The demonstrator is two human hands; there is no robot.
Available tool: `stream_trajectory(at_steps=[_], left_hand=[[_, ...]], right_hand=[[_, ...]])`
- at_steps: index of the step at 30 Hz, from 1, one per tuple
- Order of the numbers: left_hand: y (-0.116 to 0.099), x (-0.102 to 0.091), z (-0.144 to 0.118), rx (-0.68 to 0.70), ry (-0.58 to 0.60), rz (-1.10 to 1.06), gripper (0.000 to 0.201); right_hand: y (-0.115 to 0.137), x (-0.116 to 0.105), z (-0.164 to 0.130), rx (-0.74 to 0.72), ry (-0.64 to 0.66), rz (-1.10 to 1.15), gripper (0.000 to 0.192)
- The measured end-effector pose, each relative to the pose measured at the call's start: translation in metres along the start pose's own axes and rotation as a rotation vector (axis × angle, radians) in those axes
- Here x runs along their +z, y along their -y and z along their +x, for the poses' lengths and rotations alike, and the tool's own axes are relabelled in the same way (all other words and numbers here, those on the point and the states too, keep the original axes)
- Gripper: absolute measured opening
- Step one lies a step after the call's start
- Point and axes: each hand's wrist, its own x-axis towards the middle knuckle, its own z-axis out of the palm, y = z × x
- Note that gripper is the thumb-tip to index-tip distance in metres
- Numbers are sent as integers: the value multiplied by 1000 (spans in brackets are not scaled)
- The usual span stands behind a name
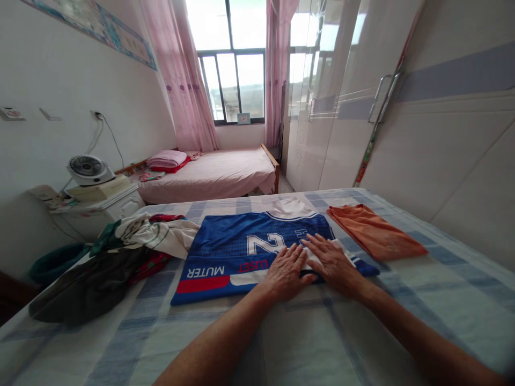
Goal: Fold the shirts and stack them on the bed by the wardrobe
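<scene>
A blue sports jersey [225, 236] with a white number 2, lettering and red and white bands lies on the bed, partly folded. My left hand [286, 268] rests flat on its near part, fingers stretched out. Just to the right, my right hand [330, 262] lies flat on the jersey too, its fingers spread over a white patch. Both palms face down, and the cloth under them is hidden. Beyond the jersey's collar a white cloth [293, 206] lies crumpled. An orange folded garment [376, 230] sits to the right of the jersey.
Rumpled clothes, among them a white garment [161, 233] and a dark one [88, 284], are heaped at the left of the checked bedsheet [402, 321]. A small fan [89, 169] stands on a cabinet. Behind is a pink bed [217, 171]; wardrobes [341, 96] line the right.
</scene>
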Motion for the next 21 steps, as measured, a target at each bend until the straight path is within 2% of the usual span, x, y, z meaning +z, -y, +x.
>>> stream_trajectory(at_steps=[2,4,7,9,12,15,18,21], left_hand=[[3,-2,-2,-13,26,-25,68],[9,-11,-4,12,51,-60,64],[27,-34,-8,42,46,-65,56],[47,-49,-11,13,43,-18,53],[88,-61,-18,-83,80,55,51],[136,-67,-23,-153,77,105,50],[187,-78,-25,-255,55,180,49],[231,-98,-24,-446,32,309,49]], right_hand=[[-7,13,1,31,68,-2,47],[-19,18,1,75,98,-3,48],[-33,6,6,55,113,37,50],[-32,-7,16,43,76,72,52],[-22,-15,39,7,29,123,53],[-20,-1,64,-74,96,157,52],[-41,20,85,-68,155,134,50],[-80,32,103,10,110,78,48]])
